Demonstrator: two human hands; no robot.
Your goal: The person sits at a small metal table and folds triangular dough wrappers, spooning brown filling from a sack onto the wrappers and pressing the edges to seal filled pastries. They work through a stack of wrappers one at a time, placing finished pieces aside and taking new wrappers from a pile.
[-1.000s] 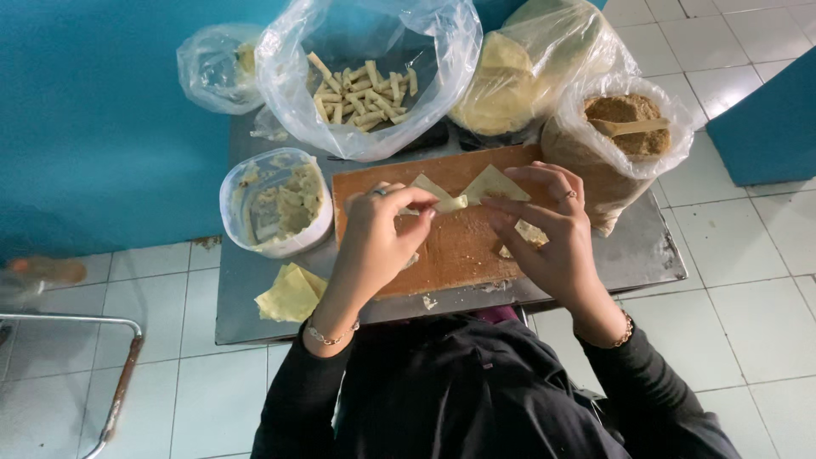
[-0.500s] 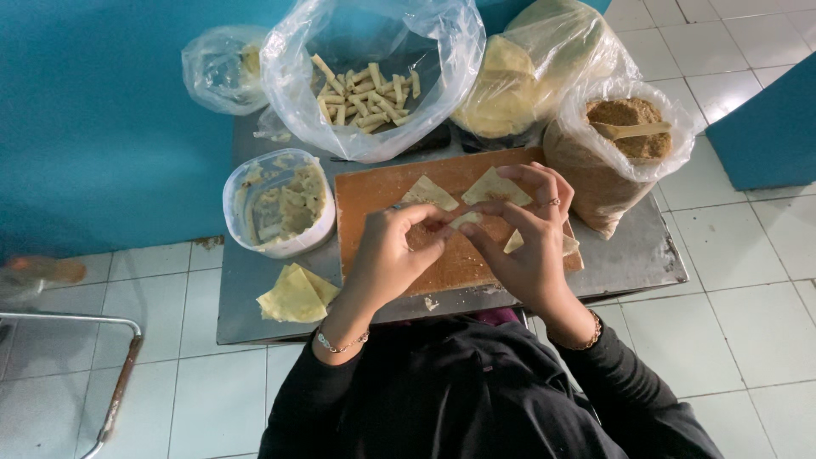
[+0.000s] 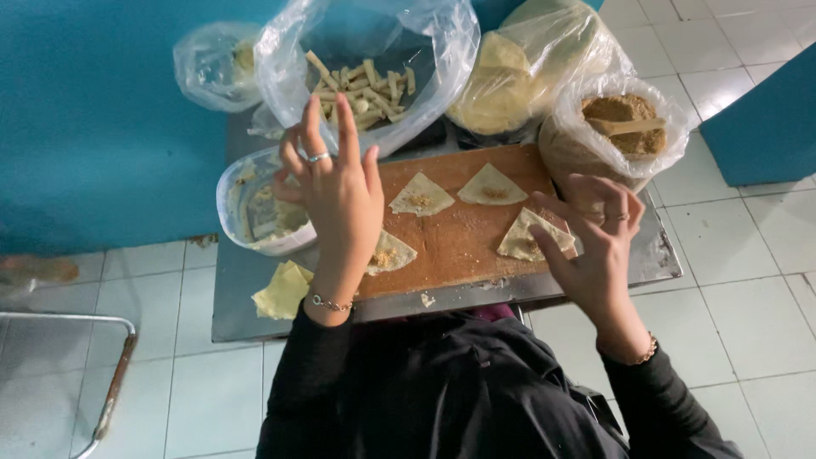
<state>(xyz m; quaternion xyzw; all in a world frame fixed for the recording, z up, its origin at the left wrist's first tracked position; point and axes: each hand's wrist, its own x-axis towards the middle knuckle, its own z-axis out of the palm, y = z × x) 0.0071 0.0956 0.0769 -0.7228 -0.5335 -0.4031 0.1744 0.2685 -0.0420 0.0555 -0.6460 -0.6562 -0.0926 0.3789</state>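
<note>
Nearest me, at the worktop's (image 3: 255, 293) front left corner, I see a small stack of pale yellow wrapper sheets (image 3: 283, 289). My left hand (image 3: 336, 200) is raised above the wooden board (image 3: 463, 242), fingers spread wide and holding nothing; it hovers over the board's left end, just above a folded triangular wrapper (image 3: 389, 253) with crumbly brown filling showing. My right hand (image 3: 595, 242) is open too, fingers loosely curled, its fingertips at another triangle (image 3: 531, 238) near the board's right edge; I cannot tell whether they pinch it. Two more filled triangles (image 3: 421, 195) (image 3: 493, 185) lie along the board's far edge. Left of the board, a plastic tub (image 3: 246, 204) is partly hidden by my left hand. Farther back sit crinkled clear bags: one of brown crumbly filling with a wooden spoon (image 3: 625, 127), one of rolled sticks (image 3: 365, 85), one of round wrappers (image 3: 510, 81).
</note>
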